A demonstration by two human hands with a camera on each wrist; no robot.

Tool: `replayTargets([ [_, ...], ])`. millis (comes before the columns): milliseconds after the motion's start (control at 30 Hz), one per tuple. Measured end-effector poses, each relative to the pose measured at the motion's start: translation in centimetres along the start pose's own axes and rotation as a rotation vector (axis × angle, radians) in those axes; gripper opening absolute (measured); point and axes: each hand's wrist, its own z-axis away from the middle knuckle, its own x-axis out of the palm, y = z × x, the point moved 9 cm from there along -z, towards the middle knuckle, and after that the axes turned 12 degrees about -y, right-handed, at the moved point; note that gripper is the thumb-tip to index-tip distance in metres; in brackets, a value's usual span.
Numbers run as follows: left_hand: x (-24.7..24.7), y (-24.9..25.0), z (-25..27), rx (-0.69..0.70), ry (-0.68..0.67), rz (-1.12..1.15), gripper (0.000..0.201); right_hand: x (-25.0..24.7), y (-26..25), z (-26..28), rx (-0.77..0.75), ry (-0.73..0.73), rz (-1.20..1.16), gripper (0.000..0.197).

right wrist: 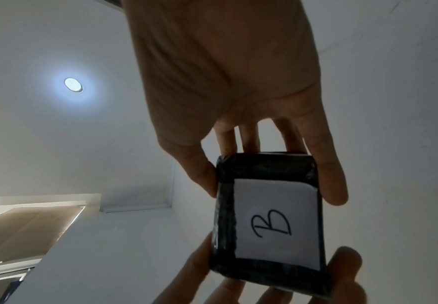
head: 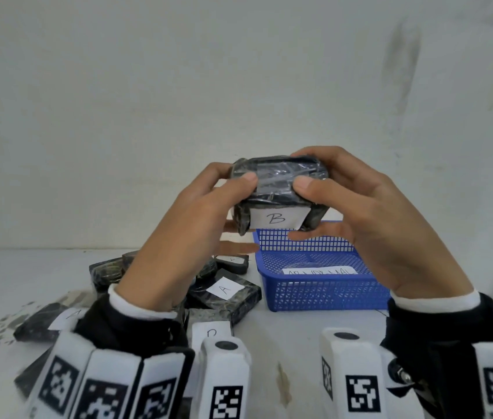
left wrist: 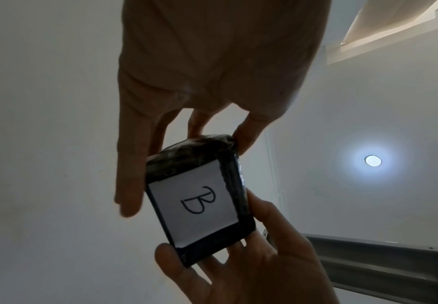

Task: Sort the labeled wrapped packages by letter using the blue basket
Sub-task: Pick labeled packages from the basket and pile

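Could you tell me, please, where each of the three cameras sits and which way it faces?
Head: worn on the head, looking forward and down at the black plastic-wrapped package labelled B, the blue plastic mesh basket and the pile of wrapped packages; both hands and cuffs show.
Left wrist: looks up along the left hand towards the ceiling lamp.
Right wrist: looks up along the right hand the same way.
Shared: all three show the B package, gripped by both hands.
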Motion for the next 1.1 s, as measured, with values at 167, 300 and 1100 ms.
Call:
replayTargets([
  [167,-0.3,0.7,0.0,0.086,0.042,-0.031,0.016,0.4,-0.1,0.0,-0.028,-0.081,0.037,0.048],
  [300,-0.8,0.6,0.1,0.087,0.098,-0.069,0.034,0.2,-0.3,0.4,-0.04,-0.131,0.082,0.061],
  [1100,3.5,-17.6,-10.5,-0.604,-0.049,-0.771,0.066,-21.7,15.1,3.8,0.684,0.362,0.645,0.028],
])
